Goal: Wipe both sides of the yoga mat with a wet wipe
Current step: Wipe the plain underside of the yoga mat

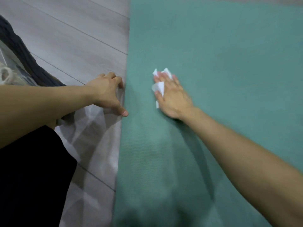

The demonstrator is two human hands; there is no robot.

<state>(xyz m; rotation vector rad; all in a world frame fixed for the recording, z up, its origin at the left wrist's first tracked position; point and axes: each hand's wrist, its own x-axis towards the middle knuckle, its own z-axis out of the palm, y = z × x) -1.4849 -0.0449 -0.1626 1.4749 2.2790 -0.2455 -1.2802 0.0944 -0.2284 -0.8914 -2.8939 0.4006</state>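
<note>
A teal yoga mat (pixel 221 63) lies flat on the floor and fills the right part of the view. My right hand (pixel 172 97) lies on the mat with straight fingers and presses a crumpled white wet wipe (pixel 159 86) against its surface. Parts of the wipe stick out past the fingertips and beside the thumb. My left hand (pixel 106 92) rests on the floor at the mat's left edge, fingers bent, with fingertips and thumb touching that edge. It holds nothing that I can see.
Grey wood-plank floor (pixel 73 38) stretches to the left of the mat. A dark knitted fabric (pixel 21 53) and a pale woven item (pixel 6 74) lie at the far left. My leg in black cloth (pixel 32 177) is at the lower left.
</note>
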